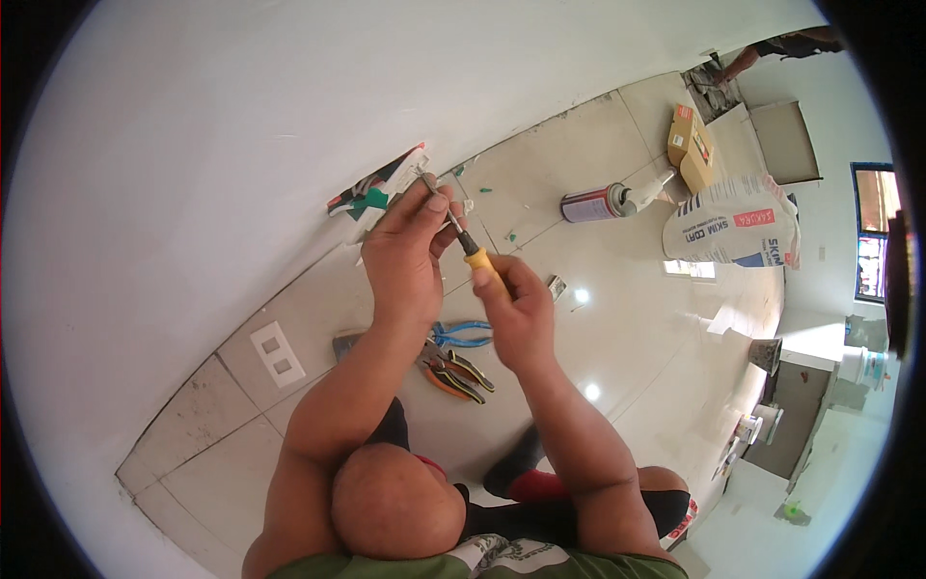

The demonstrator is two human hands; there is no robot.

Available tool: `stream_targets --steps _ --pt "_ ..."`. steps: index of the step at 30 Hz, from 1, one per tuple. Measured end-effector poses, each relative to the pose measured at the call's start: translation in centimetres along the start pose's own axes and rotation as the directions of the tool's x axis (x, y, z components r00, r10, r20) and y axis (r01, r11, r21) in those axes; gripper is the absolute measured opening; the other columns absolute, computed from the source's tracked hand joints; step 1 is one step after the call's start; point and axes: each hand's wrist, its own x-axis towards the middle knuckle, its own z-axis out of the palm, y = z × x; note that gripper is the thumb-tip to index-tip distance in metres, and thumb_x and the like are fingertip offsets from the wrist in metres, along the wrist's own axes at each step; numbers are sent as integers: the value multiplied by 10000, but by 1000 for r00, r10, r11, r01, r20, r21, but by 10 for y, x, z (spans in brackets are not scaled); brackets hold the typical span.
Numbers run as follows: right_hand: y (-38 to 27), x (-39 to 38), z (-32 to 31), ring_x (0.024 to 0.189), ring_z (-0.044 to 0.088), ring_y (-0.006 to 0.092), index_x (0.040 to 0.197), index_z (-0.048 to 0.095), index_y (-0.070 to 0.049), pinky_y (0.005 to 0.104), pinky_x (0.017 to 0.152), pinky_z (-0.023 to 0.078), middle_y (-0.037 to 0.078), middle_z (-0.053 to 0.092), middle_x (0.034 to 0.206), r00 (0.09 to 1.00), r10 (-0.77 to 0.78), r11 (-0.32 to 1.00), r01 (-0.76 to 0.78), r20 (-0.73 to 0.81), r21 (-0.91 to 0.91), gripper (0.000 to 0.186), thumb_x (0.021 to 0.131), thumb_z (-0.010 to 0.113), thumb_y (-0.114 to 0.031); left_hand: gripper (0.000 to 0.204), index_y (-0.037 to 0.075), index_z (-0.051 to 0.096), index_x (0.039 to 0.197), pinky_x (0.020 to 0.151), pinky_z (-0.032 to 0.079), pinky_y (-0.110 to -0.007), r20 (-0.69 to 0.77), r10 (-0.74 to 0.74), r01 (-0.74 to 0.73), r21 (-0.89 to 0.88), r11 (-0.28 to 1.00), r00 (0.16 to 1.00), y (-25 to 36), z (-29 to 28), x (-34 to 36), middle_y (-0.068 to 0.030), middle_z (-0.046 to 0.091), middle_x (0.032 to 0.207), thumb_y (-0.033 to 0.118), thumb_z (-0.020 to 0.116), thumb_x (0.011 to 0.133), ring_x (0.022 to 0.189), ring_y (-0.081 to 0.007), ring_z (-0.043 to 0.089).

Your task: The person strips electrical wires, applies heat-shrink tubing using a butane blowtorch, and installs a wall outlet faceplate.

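My right hand [516, 309] is wrapped round the yellow handle of a screwdriver [479, 261]. The screwdriver's shaft slants up and left to the fingertips of my left hand [405, 256], where its tip is hard to see. Those left fingers are closed on a small part, mostly covered by them, whose kind I cannot make out. Just beyond, low in the white wall, is an opening with wires [357, 201] and a green scrap [369, 201] at it. A white strip-like piece [409, 172] lies beside the left fingers.
Blue-handled pliers [465, 334] and orange-and-black pliers [457, 376] lie below my hands on the tiled floor. A white two-hole faceplate [277, 354] rests near the wall. Farther right are a can [592, 204], a cardboard box [690, 150] and a white sack [731, 232]. Another person's arm [741, 64] shows far right.
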Motion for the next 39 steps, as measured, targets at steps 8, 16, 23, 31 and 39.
stream_targets --steps 8,16,23,31,39 --pt "-6 6 2 630 466 42 1018 646 14 232 553 382 -1 608 773 992 102 967 -115 69 226 248 967 668 -227 252 -35 646 1195 828 574 -337 -36 -10 6 -118 993 999 -2 4 2 -86 676 1045 87 623 975 922 -185 656" --pt "2 2 -3 601 449 34 985 633 10 220 516 350 -3 597 757 985 114 940 -150 132 305 232 970 664 -219 294 -25 637 1238 862 595 -365 -59 -55 46 -155 987 997 2 4 1 -98 682 1088 127 626 986 950 -203 676" --pt "1 2 -2 549 462 59 1030 607 -3 221 439 327 43 582 758 927 236 756 -363 291 544 254 1002 614 -255 294 -26 633 1242 861 605 -364 -54 -64 54 -171 984 997 0 4 1 -104 679 1094 110 629 982 961 -201 677" --pt "6 0 7 577 521 97 1046 604 -14 217 457 366 59 633 824 977 -211 977 211 -17 -35 236 993 625 -244 303 -31 620 1259 857 608 -362 -47 -62 53 -170 984 997 -1 6 1 -109 669 1107 102 619 987 966 -201 672" --pt "-12 4 -14 614 509 53 1002 627 -9 207 543 384 42 638 837 849 312 708 -507 426 492 185 957 681 -181 289 -14 623 1258 867 606 -368 -63 -59 48 -167 985 996 -3 5 1 -94 668 1089 102 608 993 972 -198 668"
